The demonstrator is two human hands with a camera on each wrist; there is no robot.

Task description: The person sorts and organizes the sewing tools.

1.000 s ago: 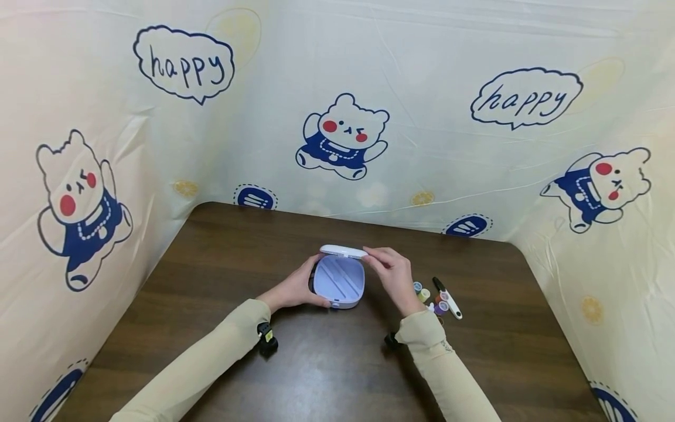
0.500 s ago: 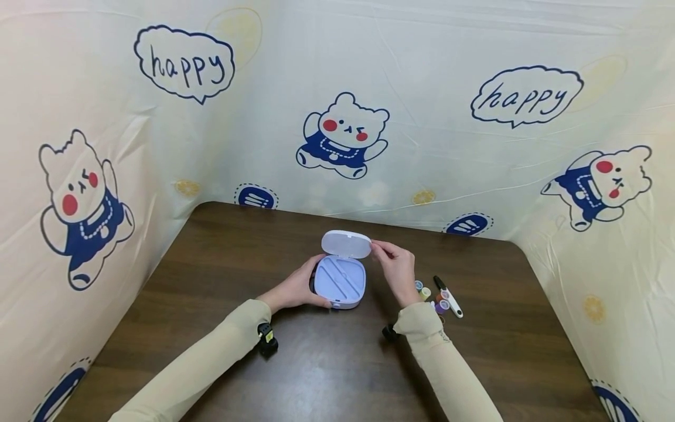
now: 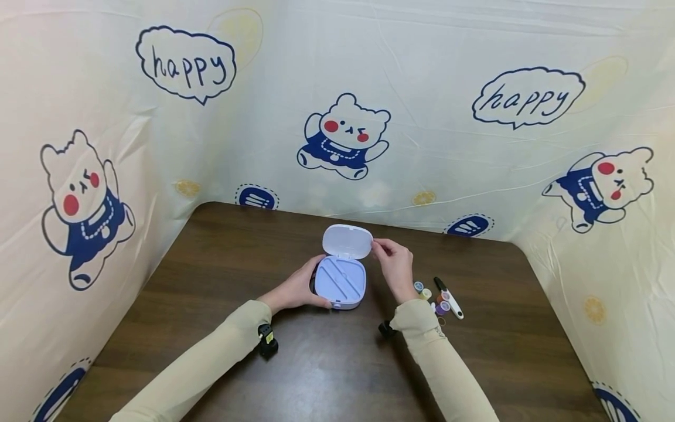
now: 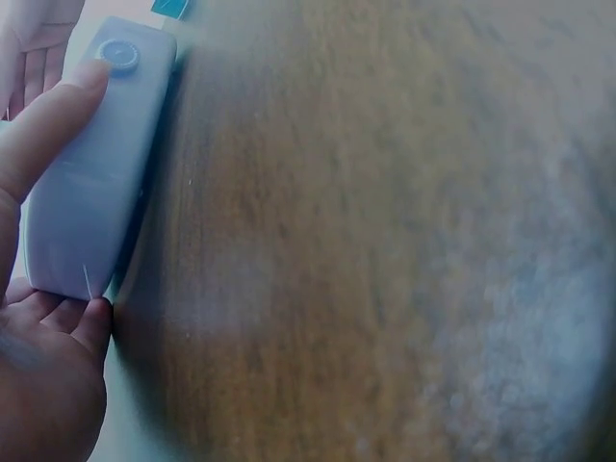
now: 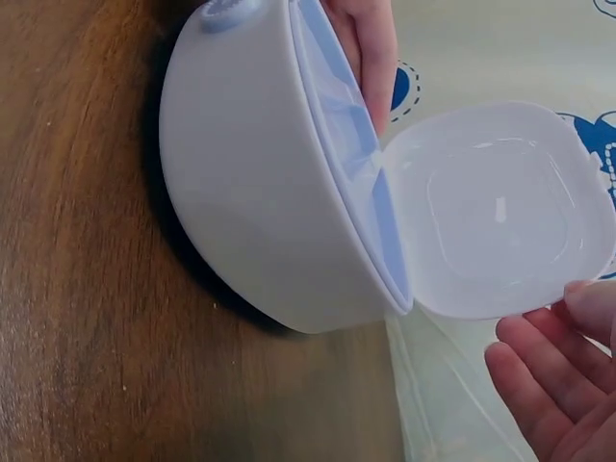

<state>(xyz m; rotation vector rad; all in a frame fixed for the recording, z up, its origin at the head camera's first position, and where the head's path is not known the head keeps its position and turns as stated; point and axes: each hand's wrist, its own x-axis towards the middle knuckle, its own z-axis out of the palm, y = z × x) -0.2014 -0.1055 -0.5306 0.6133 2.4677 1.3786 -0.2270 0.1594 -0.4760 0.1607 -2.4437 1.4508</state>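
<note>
A pale lavender hinged box (image 3: 340, 281) stands on the table with its lid (image 3: 347, 241) raised behind it. Slanting dividers split the shallow inside into compartments. My left hand (image 3: 297, 285) grips the body from the left, and the left wrist view has its thumb (image 4: 58, 120) beside the round front button (image 4: 119, 55). With thumb and fingers, my right hand (image 3: 395, 266) pinches the lid's right edge. In the right wrist view, the whitish inner face of the lid (image 5: 500, 207) faces the camera, tilted back from the box's white side wall (image 5: 250, 183).
Right of the right hand lie several small thread spools (image 3: 426, 294) in different colours. Beside them is a white tool with a black end (image 3: 448, 298). A printed cloth (image 3: 422, 146) hangs around the brown table (image 3: 327, 375).
The lid has swung up and back, from nearly edge-on to showing its inner face. My right hand has risen slightly with it, while the left hand has stayed on the box.
</note>
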